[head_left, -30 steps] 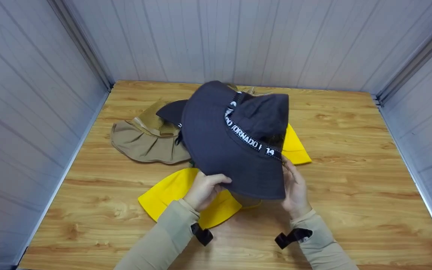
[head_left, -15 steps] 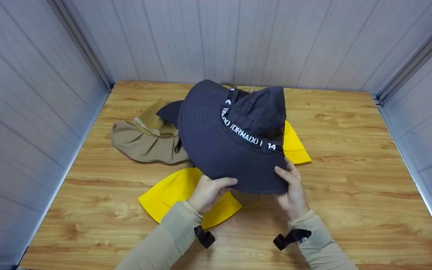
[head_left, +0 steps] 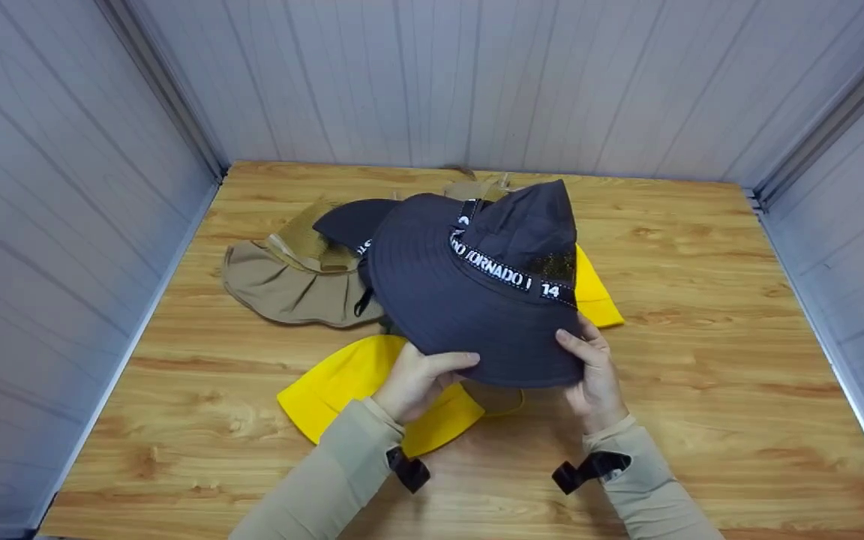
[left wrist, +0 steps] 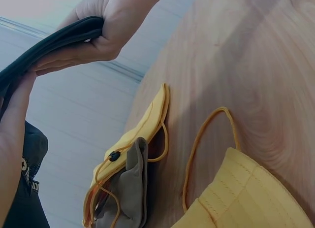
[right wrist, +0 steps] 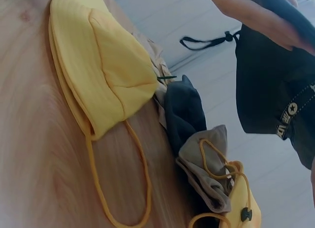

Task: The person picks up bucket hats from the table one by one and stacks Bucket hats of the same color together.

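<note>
A dark grey wide-brimmed hat (head_left: 469,322), its black band lettered in white, is held tilted above the table in the head view. My left hand (head_left: 417,381) pinches the near edge of the brim, thumb on top and the other fingers hidden beneath. At the brim's right side, my right hand (head_left: 594,371) grips the edge with its thumb laid over the fabric. The raised dark hat (right wrist: 261,85) also shows in the right wrist view, with a black cord and toggle hanging off it. Under my left forearm lies a yellow bucket hat (head_left: 327,382) with a yellow cord.
More hats lie behind and partly under the held one: a tan hat with a pleated flap (head_left: 297,296), a dark brim (head_left: 349,223) and a second yellow hat (head_left: 597,292). A crumpled grey-brown cloth piece (right wrist: 204,164) shows in the right wrist view. Panelled walls (head_left: 432,82) enclose the wooden table (head_left: 724,360).
My right thumb has come round onto the top of the brim. The hat has tipped, its far brim edge now lower, and the left hand's thumb sits slightly farther right.
</note>
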The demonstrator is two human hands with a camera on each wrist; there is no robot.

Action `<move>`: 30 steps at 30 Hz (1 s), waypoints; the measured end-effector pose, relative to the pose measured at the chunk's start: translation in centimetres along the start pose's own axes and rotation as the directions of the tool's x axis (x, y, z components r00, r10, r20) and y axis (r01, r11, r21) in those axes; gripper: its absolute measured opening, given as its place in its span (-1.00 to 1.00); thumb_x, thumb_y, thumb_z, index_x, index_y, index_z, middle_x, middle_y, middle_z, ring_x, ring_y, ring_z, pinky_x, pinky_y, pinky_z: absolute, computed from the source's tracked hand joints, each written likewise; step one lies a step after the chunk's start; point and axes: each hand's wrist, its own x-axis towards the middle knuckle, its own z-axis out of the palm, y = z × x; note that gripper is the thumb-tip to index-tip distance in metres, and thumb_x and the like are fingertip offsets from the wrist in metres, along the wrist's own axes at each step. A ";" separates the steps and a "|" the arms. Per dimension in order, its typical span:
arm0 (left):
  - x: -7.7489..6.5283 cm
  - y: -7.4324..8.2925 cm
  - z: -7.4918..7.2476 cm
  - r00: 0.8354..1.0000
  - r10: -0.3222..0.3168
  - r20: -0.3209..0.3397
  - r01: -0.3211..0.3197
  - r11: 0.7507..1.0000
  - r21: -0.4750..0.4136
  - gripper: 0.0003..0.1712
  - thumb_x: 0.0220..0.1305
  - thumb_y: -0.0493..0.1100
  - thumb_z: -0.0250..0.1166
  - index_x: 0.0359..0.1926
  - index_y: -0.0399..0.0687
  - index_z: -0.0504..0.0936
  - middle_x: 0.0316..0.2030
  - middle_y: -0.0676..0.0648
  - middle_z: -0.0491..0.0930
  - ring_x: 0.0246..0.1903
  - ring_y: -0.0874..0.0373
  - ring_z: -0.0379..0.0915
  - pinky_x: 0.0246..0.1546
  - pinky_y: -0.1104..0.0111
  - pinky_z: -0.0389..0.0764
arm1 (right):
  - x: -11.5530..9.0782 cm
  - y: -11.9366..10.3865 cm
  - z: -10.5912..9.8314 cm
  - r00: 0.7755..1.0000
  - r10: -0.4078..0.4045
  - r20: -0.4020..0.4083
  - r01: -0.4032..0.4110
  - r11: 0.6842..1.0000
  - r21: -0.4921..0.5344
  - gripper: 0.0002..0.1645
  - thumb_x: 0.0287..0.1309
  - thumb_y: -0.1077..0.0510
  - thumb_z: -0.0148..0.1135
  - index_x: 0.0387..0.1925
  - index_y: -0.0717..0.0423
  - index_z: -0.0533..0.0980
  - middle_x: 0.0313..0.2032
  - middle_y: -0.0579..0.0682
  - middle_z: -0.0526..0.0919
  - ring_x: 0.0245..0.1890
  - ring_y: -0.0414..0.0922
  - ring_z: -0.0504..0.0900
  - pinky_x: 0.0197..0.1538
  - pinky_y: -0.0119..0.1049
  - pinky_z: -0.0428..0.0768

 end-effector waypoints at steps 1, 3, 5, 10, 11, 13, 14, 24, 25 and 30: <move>0.0 0.1 -0.1 1.000 0.002 0.000 -0.002 1.000 -0.012 -0.37 0.16 -0.46 0.26 0.26 -0.25 0.32 0.00 -0.05 0.61 -0.06 0.09 0.62 0.08 0.23 0.63 | 0.0 -0.1 -0.1 1.000 0.002 0.004 -0.002 1.000 -0.004 -0.69 0.17 0.52 0.19 -0.22 0.11 0.66 -0.25 0.02 0.75 -0.26 -0.08 0.77 -0.17 -0.24 0.73; 0.0 0.4 -0.2 1.000 0.005 -0.007 -0.005 0.999 -0.032 -0.36 0.16 -0.46 0.26 0.27 -0.23 0.30 0.03 -0.06 0.58 -0.03 0.07 0.60 0.11 0.21 0.61 | 0.1 -0.4 -0.3 1.000 0.006 0.018 -0.006 1.000 -0.017 -0.68 0.20 0.52 0.15 -0.20 0.13 0.67 -0.24 0.04 0.76 -0.25 -0.08 0.77 -0.16 -0.24 0.73; 0.0 0.6 -0.4 1.000 0.001 -0.023 -0.001 0.999 -0.036 -0.33 0.15 -0.44 0.27 0.28 -0.19 0.29 0.06 -0.07 0.56 -0.01 0.06 0.58 0.12 0.21 0.60 | 0.2 -0.6 -0.5 0.999 0.012 0.037 -0.010 0.999 -0.038 -0.65 0.24 0.52 0.09 -0.18 0.14 0.68 -0.23 0.05 0.76 -0.24 -0.07 0.77 -0.16 -0.24 0.73; -0.1 1.0 -0.8 0.997 -0.036 -0.064 0.034 0.999 -0.026 -0.39 0.19 -0.36 0.28 0.26 -0.16 0.32 0.03 -0.02 0.58 -0.03 0.09 0.58 0.10 0.25 0.59 | 0.3 -1.2 -1.1 0.996 0.035 0.084 -0.029 0.997 -0.075 -0.62 0.29 0.51 0.03 -0.14 0.14 0.68 -0.21 0.06 0.77 -0.23 -0.07 0.78 -0.15 -0.25 0.72; -0.2 1.1 -0.9 0.997 -0.042 -0.072 0.040 0.999 -0.031 -0.45 0.22 -0.34 0.27 0.23 -0.17 0.35 0.00 -0.01 0.61 -0.07 0.10 0.59 0.07 0.26 0.60 | 0.3 -1.4 -1.2 0.995 0.041 0.091 -0.034 0.996 -0.082 -0.62 0.29 0.51 0.03 -0.13 0.14 0.69 -0.21 0.06 0.77 -0.24 -0.07 0.78 -0.15 -0.26 0.72; -0.2 1.2 -1.2 0.995 -0.048 -0.086 0.045 0.998 -0.041 -0.55 0.27 -0.29 0.23 0.18 -0.20 0.40 -0.07 0.00 0.65 -0.13 0.13 0.62 0.01 0.28 0.62 | 0.4 -1.8 -1.6 0.993 0.054 0.103 -0.045 0.995 -0.091 -0.62 0.28 0.51 0.04 -0.14 0.14 0.69 -0.22 0.05 0.77 -0.25 -0.08 0.78 -0.16 -0.28 0.72; -0.2 1.3 -1.3 0.995 -0.047 -0.090 0.043 0.998 -0.050 -0.59 0.29 -0.27 0.20 0.15 -0.21 0.42 -0.10 0.00 0.67 -0.16 0.13 0.63 -0.01 0.28 0.63 | 0.4 -2.0 -1.8 0.992 0.059 0.109 -0.049 0.994 -0.096 -0.62 0.28 0.51 0.04 -0.14 0.14 0.69 -0.22 0.06 0.77 -0.26 -0.08 0.78 -0.17 -0.28 0.72; -0.4 1.5 -1.6 0.996 -0.019 -0.085 0.011 0.996 -0.086 -0.53 0.33 -0.27 0.12 0.24 -0.22 0.29 -0.09 -0.01 0.65 -0.16 0.13 0.65 -0.02 0.27 0.64 | 0.8 -4.7 -2.8 0.991 0.093 0.099 -0.072 0.977 -0.203 -0.61 0.23 0.51 0.07 -0.23 0.10 0.72 -0.30 0.00 0.75 -0.35 -0.11 0.77 -0.26 -0.34 0.72; -0.3 1.5 -1.6 0.996 -0.019 -0.087 0.011 0.996 -0.090 -0.53 0.33 -0.27 0.12 0.23 -0.22 0.29 -0.10 -0.01 0.66 -0.17 0.13 0.66 -0.02 0.27 0.65 | 0.8 -4.8 -2.8 0.991 0.097 0.088 -0.075 0.973 -0.219 -0.61 0.24 0.50 0.07 -0.23 0.08 0.72 -0.30 -0.01 0.75 -0.36 -0.12 0.77 -0.27 -0.35 0.72; -0.3 1.3 -1.5 0.994 -0.012 -0.106 0.003 0.996 -0.085 -0.49 0.34 -0.29 0.13 0.27 -0.21 0.25 -0.05 -0.03 0.63 -0.12 0.13 0.66 0.01 0.25 0.66 | 0.8 -4.9 -3.0 0.992 0.120 0.046 -0.106 0.967 -0.232 -0.59 0.28 0.49 0.02 -0.23 0.04 0.70 -0.27 -0.02 0.74 -0.34 -0.13 0.76 -0.27 -0.36 0.72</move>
